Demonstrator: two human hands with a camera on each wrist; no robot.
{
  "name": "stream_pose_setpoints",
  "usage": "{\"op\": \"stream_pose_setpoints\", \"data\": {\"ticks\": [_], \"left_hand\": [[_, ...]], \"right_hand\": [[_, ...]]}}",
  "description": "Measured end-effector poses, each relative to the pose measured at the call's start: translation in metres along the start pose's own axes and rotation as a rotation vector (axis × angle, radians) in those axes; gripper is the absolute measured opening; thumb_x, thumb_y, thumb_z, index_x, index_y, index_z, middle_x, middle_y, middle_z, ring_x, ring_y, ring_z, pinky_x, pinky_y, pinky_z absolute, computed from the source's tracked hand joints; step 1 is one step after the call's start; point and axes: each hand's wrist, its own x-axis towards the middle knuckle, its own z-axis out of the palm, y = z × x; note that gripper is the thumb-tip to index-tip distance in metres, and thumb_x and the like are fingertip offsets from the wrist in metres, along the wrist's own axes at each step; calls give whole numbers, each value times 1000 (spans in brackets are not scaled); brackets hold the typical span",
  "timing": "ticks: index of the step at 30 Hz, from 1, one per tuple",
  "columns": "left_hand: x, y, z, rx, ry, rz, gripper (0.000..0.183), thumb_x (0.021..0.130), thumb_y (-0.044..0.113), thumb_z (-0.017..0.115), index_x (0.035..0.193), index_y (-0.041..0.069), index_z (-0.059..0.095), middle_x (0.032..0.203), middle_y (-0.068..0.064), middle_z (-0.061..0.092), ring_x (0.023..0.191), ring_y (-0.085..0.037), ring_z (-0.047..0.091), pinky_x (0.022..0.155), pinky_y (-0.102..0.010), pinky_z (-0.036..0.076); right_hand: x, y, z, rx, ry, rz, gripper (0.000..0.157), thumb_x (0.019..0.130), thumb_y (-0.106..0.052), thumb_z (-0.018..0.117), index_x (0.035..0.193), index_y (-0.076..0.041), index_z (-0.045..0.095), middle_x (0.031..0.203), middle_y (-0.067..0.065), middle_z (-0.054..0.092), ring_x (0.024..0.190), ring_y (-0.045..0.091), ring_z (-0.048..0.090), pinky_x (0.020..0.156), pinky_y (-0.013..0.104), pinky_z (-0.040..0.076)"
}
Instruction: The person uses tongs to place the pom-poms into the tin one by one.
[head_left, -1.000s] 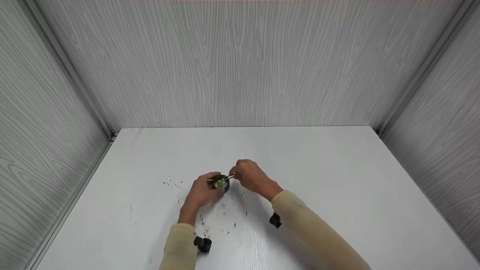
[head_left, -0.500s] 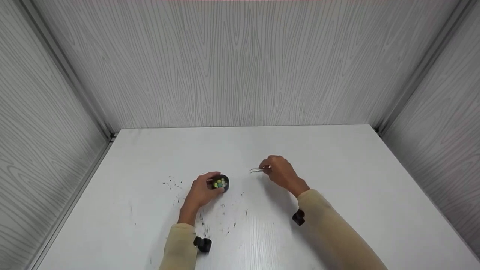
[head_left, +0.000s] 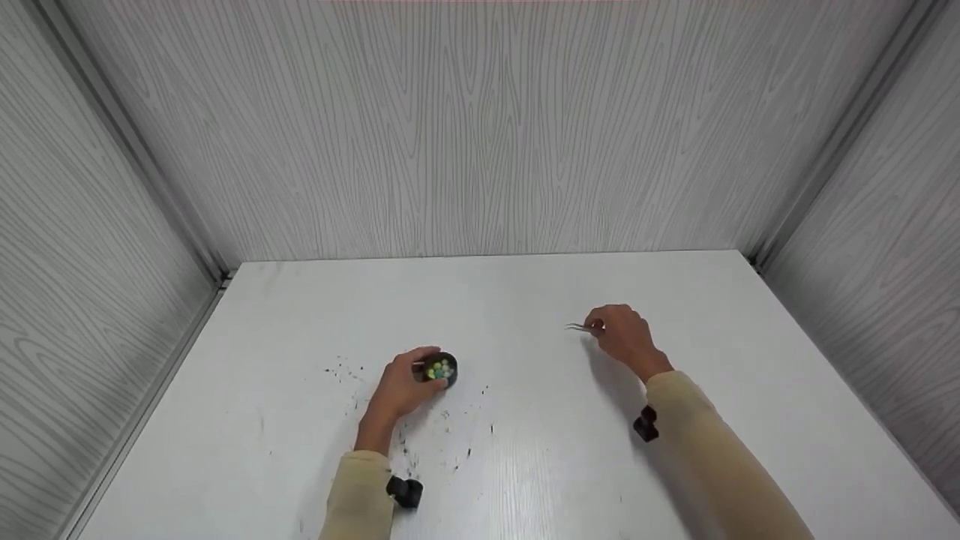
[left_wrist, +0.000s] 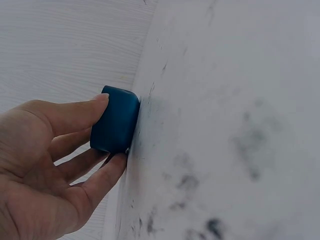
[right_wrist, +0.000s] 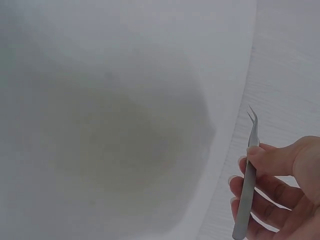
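Observation:
My left hand [head_left: 403, 384] grips a small round container between thumb and fingers on the white table. In the left wrist view the container [left_wrist: 116, 120] shows a smooth dark blue side. From above, several small yellow, green and pale beads [head_left: 440, 369] are visible inside it. Well off to the right, my right hand [head_left: 622, 335] holds metal tweezers [right_wrist: 246, 195] with bent fine tips. The tweezers' tips stand slightly apart, with nothing seen between them, and point left in the head view.
Dark specks and smudges [head_left: 405, 446] mark the white table [head_left: 540, 420] around the left forearm. Grey wood-grain panels [head_left: 480, 127] rise at the back and on both sides. A small black wrist camera [head_left: 405, 492] sits at each sleeve.
My right hand has drawn the tweezers away from the container, moving right across the table. The left hand keeps its hold on the container in the same place.

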Motion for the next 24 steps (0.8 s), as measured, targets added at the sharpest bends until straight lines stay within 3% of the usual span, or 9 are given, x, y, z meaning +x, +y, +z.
{"op": "stream_pose_setpoints", "data": {"ticks": [11,24], "left_hand": [[0,0,-1,-7,-1,-14,55,92,9,76,144,7,59,143,-20,61,131,-39,60,111,-55,48],[1,-1,1,-28,-2,-17,55,92,9,76,144,8,59,143,-20,61,131,-38,61,111,-54,49]], "right_hand": [[-7,35,-11,-28,-35,106,17,94,0,65,105,2,78,104,22,76,99,42,71,80,57,59],[-11,46,-7,-26,-36,192,19,96,0,61,107,6,76,109,27,74,103,46,71,86,60,58]]}}
